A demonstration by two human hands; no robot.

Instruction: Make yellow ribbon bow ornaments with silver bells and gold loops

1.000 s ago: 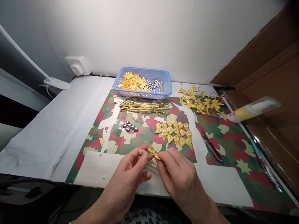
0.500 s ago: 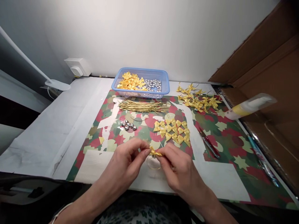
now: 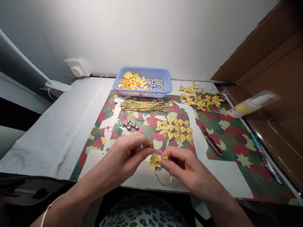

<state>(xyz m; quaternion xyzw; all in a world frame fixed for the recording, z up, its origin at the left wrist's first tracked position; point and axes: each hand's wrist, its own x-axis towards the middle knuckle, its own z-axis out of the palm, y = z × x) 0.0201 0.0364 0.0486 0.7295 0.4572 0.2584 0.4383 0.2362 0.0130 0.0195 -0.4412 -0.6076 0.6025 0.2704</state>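
Note:
My right hand pinches a yellow ribbon bow between thumb and forefinger. A silver jingle bell hangs just under the bow's knot, and a loop of gold tie curves below it. Left of the bow, my left hand closes thumb and forefinger on the end of a thin tie that stretches across to the right fingers. Beyond my hands lie several loose yellow bows in rows and a small group of silver bells.
A blue basket with bows and bells stands at the back. In front of it lies a bundle of gold ties. Finished-looking bows with ties are heaped at the right, near red-handled snippers, a plastic bottle and a cardboard wall.
My left fingers have moved off the bow and now hold the tie's end. The bow has turned in my right hand, showing the bell and the gold loop more fully.

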